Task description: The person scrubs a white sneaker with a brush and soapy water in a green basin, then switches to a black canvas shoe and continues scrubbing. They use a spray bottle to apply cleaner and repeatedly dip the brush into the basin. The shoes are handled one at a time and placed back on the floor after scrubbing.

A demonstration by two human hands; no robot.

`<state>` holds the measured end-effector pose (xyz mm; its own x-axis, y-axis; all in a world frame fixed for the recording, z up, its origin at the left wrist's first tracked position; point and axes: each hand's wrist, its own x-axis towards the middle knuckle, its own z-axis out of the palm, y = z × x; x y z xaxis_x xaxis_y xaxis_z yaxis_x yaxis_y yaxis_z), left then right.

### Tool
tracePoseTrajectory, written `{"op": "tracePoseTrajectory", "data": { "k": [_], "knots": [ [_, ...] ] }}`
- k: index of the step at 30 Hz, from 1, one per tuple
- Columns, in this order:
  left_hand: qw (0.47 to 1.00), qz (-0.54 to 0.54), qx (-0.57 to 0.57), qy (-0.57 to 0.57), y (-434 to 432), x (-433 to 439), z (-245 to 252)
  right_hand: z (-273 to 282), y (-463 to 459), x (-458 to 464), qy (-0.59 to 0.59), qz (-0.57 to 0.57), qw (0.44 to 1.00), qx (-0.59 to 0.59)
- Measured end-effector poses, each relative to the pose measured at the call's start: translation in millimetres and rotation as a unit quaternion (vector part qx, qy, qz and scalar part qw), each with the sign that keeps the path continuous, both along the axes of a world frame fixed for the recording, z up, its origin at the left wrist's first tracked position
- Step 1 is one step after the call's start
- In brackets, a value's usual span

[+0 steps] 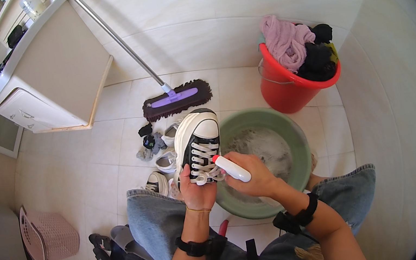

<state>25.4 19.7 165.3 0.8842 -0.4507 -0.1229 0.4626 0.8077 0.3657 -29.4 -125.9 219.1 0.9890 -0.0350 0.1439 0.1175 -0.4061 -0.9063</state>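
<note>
A black canvas sneaker (199,144) with a white toe cap, thick sole and white laces is held upright, toe away from me, by my left hand (199,191) at its heel end. My right hand (254,172) grips a white plastic handle with a red tip (233,168); the tip is at the laces, and whether it touches them I cannot tell. Behind my right hand, a green basin (297,148) on the floor holds foamy, greyish water. Left of the held sneaker, a similar black and white sneaker (156,183) and white shoes (166,162) lie on the tiles.
A red bucket (282,90) heaped with clothes stands beyond the basin. A flat mop (173,97) leans beside a white cabinet (57,68). Small socks (154,142) lie near the white shoes. At the left are a pink basket (58,233) and several slippers and sandals (128,242).
</note>
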Motion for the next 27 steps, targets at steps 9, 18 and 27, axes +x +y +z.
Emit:
{"op": "tracePoseTrajectory", "data": {
  "k": [9, 18, 27],
  "knots": [
    [0.992, -0.041, -0.074, 0.097, -8.8, 7.4, -7.8, 18.1, -115.9, -47.5, -0.058, -0.205, 0.96, 0.183],
    [0.983, -0.052, 0.045, 0.168, -23.5, 11.2, -24.1, -73.1, -346.0, -88.0, -0.123, -0.604, 0.781, 0.103],
    [0.961, -0.053, 0.097, 0.252, -16.7, 13.6, -49.4, -277.5, -407.1, -96.7, -0.094, -0.777, 0.618, -0.075]
  ]
}}
